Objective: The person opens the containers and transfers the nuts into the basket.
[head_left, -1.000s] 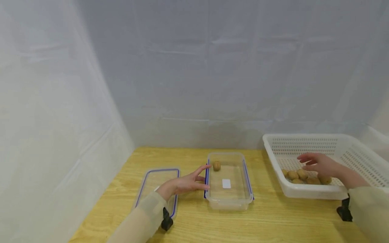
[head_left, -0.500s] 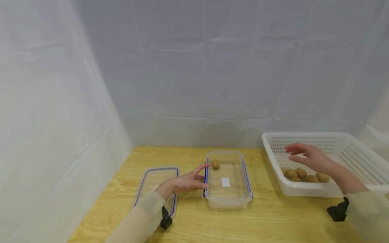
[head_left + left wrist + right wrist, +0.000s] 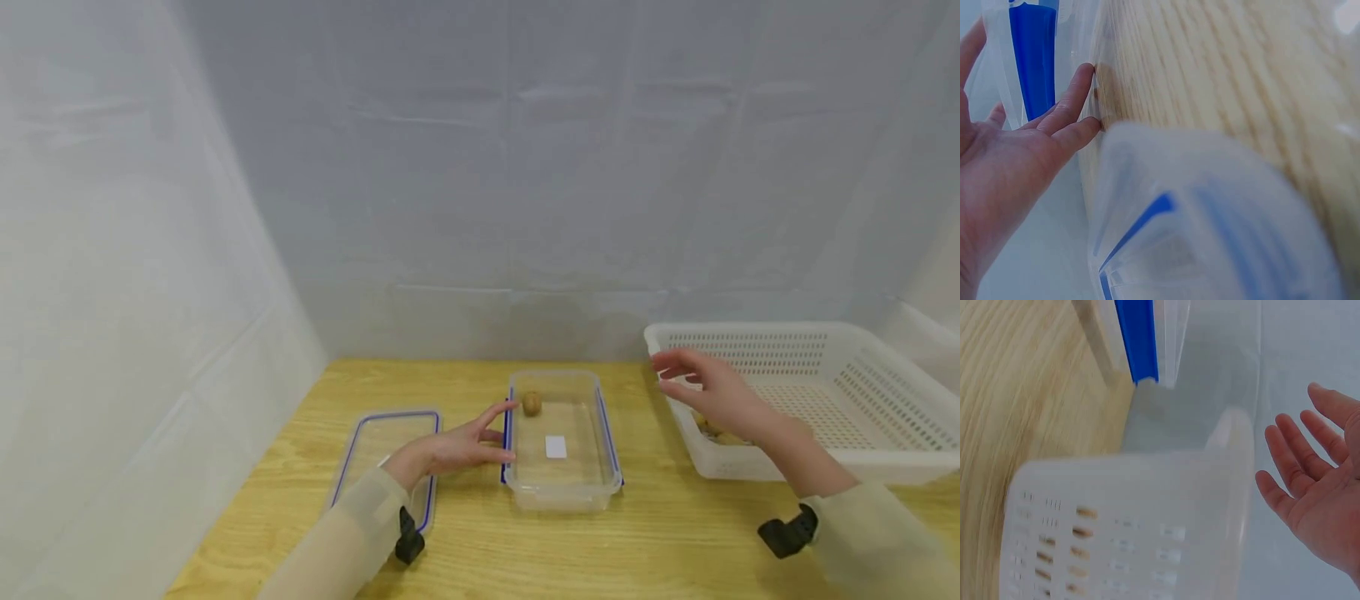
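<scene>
My left hand (image 3: 461,448) touches the left side of a clear plastic container (image 3: 567,500) with fingers spread, thumb and fingertips by its blue clip. In the left wrist view those fingers (image 3: 1072,100) are mostly straight. One small round brown walnut-like thing (image 3: 532,404) lies in the container's far left corner. My right hand (image 3: 716,393) is over the left rim of a white slotted basket (image 3: 825,467). Its palm shows bare in the right wrist view, fingers (image 3: 1294,453) loosely spread. Several similar brown things (image 3: 723,437) sit in the basket, mostly hidden by the right hand and forearm.
Left of the container, a clear lid (image 3: 390,429) with a blue seal lies on the wooden table (image 3: 487,542), partly under the left forearm. White sheeting (image 3: 480,208) hangs behind and at the sides. A strip of table separates container and basket.
My right hand has moved left, from over the brown things to the basket's left rim, carrying nothing visible. The left hand keeps its place on the container.
</scene>
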A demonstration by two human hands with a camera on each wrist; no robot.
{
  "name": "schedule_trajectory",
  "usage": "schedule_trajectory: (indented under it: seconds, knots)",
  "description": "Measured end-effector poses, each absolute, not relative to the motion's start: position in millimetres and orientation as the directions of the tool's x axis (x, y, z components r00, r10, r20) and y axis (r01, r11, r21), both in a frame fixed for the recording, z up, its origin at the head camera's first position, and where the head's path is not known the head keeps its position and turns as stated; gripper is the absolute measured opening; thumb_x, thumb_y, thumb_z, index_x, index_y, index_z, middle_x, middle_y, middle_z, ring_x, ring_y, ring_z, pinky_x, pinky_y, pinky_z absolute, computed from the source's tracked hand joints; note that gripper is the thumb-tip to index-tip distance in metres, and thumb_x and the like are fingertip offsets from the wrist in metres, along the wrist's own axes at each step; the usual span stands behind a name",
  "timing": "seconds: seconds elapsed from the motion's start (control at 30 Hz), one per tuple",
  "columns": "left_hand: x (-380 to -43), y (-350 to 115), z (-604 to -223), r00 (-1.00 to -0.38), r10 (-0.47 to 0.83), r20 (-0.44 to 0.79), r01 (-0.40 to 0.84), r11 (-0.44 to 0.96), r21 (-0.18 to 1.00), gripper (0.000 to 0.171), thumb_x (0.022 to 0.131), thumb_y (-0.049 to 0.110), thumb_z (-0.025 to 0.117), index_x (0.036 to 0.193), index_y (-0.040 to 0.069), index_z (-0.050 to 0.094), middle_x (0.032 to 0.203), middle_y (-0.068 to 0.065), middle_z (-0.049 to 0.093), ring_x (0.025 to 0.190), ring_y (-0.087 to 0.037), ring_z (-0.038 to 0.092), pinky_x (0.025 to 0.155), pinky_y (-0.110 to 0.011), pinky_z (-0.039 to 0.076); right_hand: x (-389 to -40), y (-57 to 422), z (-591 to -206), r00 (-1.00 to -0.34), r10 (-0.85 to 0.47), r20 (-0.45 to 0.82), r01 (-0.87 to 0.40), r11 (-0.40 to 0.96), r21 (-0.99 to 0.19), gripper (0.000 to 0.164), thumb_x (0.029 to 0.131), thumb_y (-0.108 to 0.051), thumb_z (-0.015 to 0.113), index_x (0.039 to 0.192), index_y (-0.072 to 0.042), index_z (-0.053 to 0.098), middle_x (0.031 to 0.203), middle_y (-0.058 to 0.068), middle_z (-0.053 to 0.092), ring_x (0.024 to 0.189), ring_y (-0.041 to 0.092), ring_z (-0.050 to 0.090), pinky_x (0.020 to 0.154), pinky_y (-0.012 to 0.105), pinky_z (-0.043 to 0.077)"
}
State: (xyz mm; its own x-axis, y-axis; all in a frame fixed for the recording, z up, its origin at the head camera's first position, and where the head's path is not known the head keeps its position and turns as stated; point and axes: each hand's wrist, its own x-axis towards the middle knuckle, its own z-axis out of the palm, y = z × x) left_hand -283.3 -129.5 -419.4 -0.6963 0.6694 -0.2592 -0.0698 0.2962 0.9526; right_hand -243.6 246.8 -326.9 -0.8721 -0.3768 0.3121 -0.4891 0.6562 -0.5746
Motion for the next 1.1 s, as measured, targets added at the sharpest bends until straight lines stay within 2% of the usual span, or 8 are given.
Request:
schedule_trajectory:
  seconds: [0.43,0.7,0.87,1.1]
  knots:
    - [-282,-130,-421,-0.694,0.672,-0.258,-0.069,0.294,0.953,0.083,0.095,0.016,0.065,0.157,0.028,0.010,0.147,-0.027,0.028,0.136,-0.037,0.032,0.108,-0.055,0.028,-249,200,-346,-0.865,-0.415,0.281,-0.489,0.576,-0.655,0.038,0.097,-0.014,0.062,0.130,0.002,0.053,0.118,0.017,0.061,0.105,0.032,0.059,0.089,0.053,0.046]
    - [-282,-131,-420,-0.694,0.671,-0.262,-0.072,0.297,0.952,0.083,0.095,0.017,0.065,0.156,0.030,0.010,0.148,-0.027,0.027,0.135,-0.037,0.032,0.109,-0.054,0.027,-269,176,-370,-0.848,-0.449,0.283,-0.510,0.542,-0.668,0.037,0.094,-0.009,0.064,0.128,0.003,0.054,0.113,0.017,0.062,0.100,0.031,0.061,0.086,0.048,0.050]
    - [-282,-130,-420,-0.697,0.666,-0.266,-0.069,0.306,0.949,0.083,0.095,0.018,0.065,0.157,0.029,0.011,0.147,-0.027,0.029,0.135,-0.037,0.033,0.109,-0.055,0.028,-281,159,-381,-0.843,-0.485,0.232,-0.501,0.551,-0.668,0.040,0.094,-0.010,0.066,0.129,0.003,0.053,0.116,0.020,0.061,0.100,0.032,0.061,0.082,0.044,0.052]
    - [-280,-129,-418,-0.702,0.663,-0.260,-0.063,0.305,0.950,0.082,0.095,0.018,0.065,0.156,0.028,0.012,0.146,-0.027,0.031,0.134,-0.037,0.035,0.108,-0.055,0.029,-294,138,-388,-0.839,-0.510,0.188,-0.491,0.563,-0.665,0.045,0.093,-0.016,0.068,0.131,0.003,0.053,0.120,0.023,0.059,0.103,0.034,0.061,0.087,0.053,0.049]
